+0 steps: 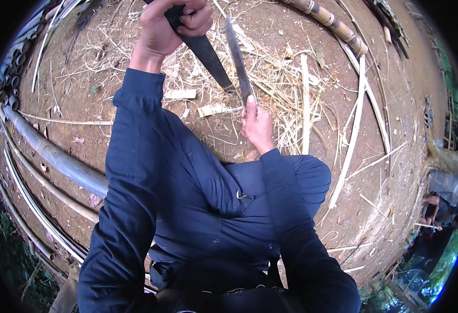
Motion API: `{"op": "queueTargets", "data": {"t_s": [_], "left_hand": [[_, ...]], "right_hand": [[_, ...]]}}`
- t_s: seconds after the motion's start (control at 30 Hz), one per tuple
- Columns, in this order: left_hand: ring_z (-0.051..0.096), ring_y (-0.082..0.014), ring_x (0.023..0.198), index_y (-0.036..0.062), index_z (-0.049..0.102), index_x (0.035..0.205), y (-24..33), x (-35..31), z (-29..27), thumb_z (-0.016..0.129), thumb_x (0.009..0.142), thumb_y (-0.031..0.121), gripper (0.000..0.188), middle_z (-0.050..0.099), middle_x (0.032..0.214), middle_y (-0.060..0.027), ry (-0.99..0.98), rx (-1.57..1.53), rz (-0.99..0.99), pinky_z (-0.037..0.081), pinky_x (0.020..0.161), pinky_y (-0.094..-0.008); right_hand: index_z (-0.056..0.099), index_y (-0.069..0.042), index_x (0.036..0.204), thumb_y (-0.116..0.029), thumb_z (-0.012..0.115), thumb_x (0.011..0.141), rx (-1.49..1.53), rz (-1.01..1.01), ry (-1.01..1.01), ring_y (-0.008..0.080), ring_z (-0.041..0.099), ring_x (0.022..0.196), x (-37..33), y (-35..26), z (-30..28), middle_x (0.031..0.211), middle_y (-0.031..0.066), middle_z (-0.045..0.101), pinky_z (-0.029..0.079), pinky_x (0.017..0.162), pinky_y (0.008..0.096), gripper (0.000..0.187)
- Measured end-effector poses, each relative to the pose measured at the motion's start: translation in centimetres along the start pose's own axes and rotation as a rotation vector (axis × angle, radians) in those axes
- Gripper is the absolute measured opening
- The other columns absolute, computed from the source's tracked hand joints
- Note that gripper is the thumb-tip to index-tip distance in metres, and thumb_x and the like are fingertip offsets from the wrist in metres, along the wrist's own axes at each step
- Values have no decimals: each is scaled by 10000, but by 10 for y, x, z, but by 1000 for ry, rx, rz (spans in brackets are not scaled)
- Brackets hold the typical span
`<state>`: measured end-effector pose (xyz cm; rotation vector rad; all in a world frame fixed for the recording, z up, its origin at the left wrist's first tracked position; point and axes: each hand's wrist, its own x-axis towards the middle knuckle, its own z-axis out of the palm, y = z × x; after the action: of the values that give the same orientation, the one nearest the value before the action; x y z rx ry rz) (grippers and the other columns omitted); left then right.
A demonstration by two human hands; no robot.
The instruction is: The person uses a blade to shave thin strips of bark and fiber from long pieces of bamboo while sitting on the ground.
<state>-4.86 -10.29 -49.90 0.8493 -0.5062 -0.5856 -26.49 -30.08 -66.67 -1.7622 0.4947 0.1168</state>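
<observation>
Through the head camera I have both hands up ahead of the crossed legs [208, 203], over bare brown ground [396, 156]. The left hand [158, 28] is closed round a dark pole [205, 57] near the top edge, fingers curled over it. The pole slants down and to the right from that grip, and I can make out a paler patch at its lower end. The right hand [259, 125] grips a knife [238, 57] by its lower end, thumb laid along it, with the long dark blade pointing up and away from the body. I see the pole's lower end just beside the blade, the two closing into a narrow V; I cannot tell whether they touch.

Below the hands I have a loose spread of pale shavings [286, 107], thickest to the right of the knife. Two flat chips lie left of the right hand, one [181, 94] near the left cuff [140, 86], the other [214, 110] nearer the right hand. A straight strip [305, 104] lies on the shavings, and a longer strip [351, 130] runs beyond the right knee [315, 175].

To my upper right lies a thick bamboo [333, 25] with dark bands. On my left, a grey bamboo [56, 151] passes behind the left sleeve [129, 156], and a stack of bamboo [15, 73] shows its hollow ends. At the far right rim I catch part of another person [431, 208], near a tree base [444, 159].
</observation>
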Motion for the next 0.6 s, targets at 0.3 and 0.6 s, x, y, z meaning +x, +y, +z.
{"op": "queueTargets", "data": {"t_s": [0.3,0.6], "left_hand": [[234,-98,450,138,370,703,1,-3,0,506,886,344,307,287,543,31,-27,-6,-19,215,459,-277],[234,-117,428,118,366,701,2,-13,12,541,870,333,324,307,491,-3,-46,55,18,216,449,-303]], "right_hand": [[629,-36,660,-524,461,1042,-319,-60,6,158,565,510,0,-14,1,526,60,557,454,539,352,641],[606,-20,675,-489,401,1070,-257,-14,-98,137,530,476,-5,-29,-1,520,54,540,408,477,324,646]]}}
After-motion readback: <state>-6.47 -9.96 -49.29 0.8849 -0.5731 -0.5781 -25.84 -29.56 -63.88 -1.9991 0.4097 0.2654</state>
